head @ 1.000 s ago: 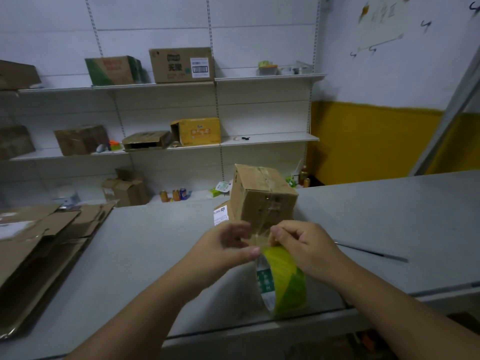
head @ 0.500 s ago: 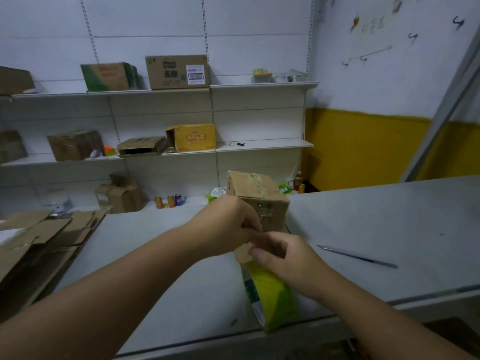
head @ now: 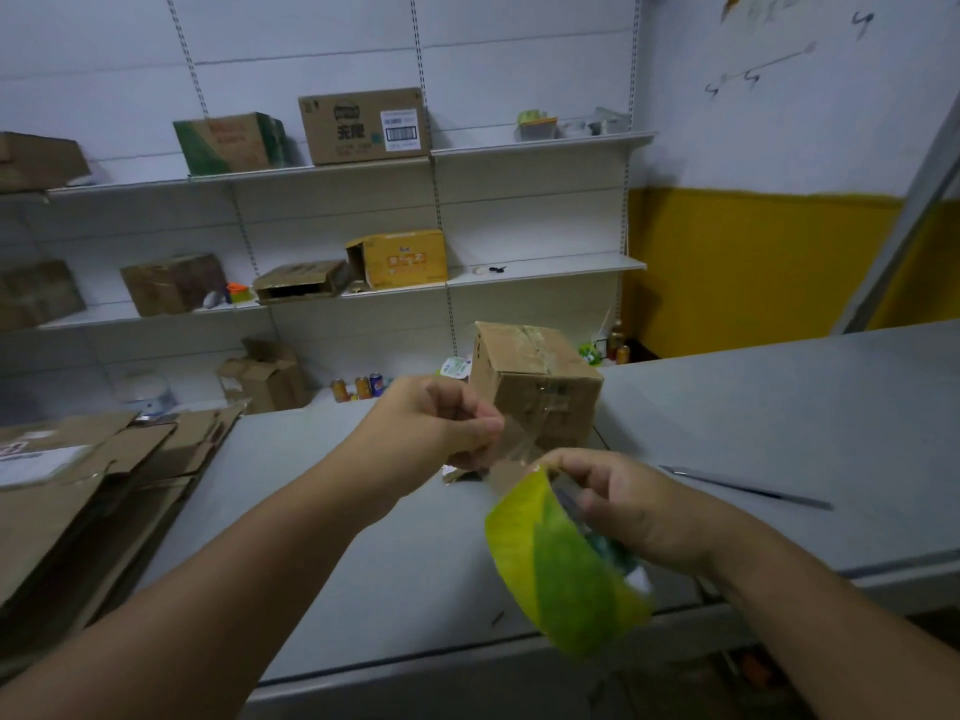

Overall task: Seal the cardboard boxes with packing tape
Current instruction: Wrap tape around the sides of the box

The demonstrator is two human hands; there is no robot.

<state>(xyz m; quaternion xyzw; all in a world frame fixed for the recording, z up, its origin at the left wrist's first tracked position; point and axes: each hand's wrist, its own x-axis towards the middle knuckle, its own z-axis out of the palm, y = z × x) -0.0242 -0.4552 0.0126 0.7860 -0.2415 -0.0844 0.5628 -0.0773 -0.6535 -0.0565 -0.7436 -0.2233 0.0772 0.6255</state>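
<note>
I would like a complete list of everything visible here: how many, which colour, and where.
cardboard box: one, brown, on the table beyond the hands
tape roll: one, yellow and green, in the right hand
tape strip: one, clear, stretched between the hands
table: one, grey, across the foreground
flattened cardboard: a stack, brown, left end of the table
thin tool: one, grey, on the table at right
shelves: white, on the back wall
shelf boxes: several, mostly brown, one yellow, on the shelves
cans: three, orange and blue, low behind the table
left hand: pinches the tape strip
right hand: holds the tape roll
</note>
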